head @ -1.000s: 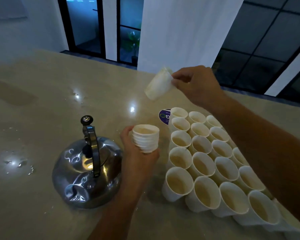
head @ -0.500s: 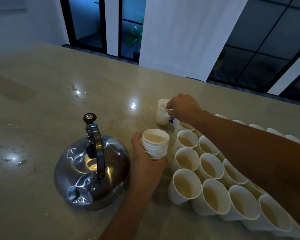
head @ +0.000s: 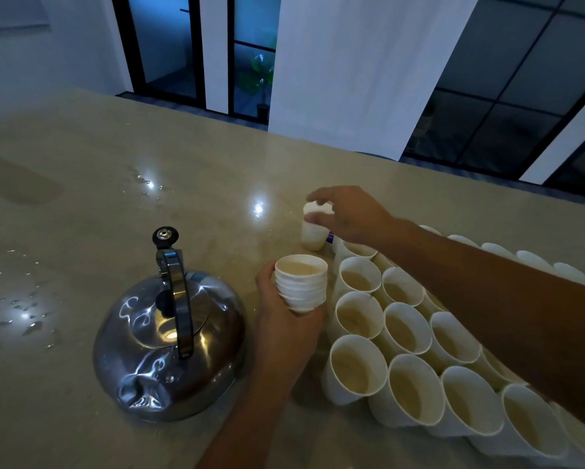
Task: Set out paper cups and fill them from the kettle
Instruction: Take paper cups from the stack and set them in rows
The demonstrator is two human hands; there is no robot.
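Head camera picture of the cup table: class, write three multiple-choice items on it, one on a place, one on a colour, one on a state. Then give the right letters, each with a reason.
1. Where does the kettle stand relative to the rows of set-out cups?
A. To their left
B. To their right
C. In among them

2. What colour is the kettle's body?
A. Red
B. Shiny silver metal
C. Matt black

3. What is the left hand doing?
A. Lifting the kettle
B. Lying flat on the table
C. Holding a stack of nested cups

Answers: 1 A, the kettle sits on the table left of the cups. 2 B, its body mirrors the lights. 3 C, its fingers wrap the stack, while the right hand grips a single cup by the rim at the far end.
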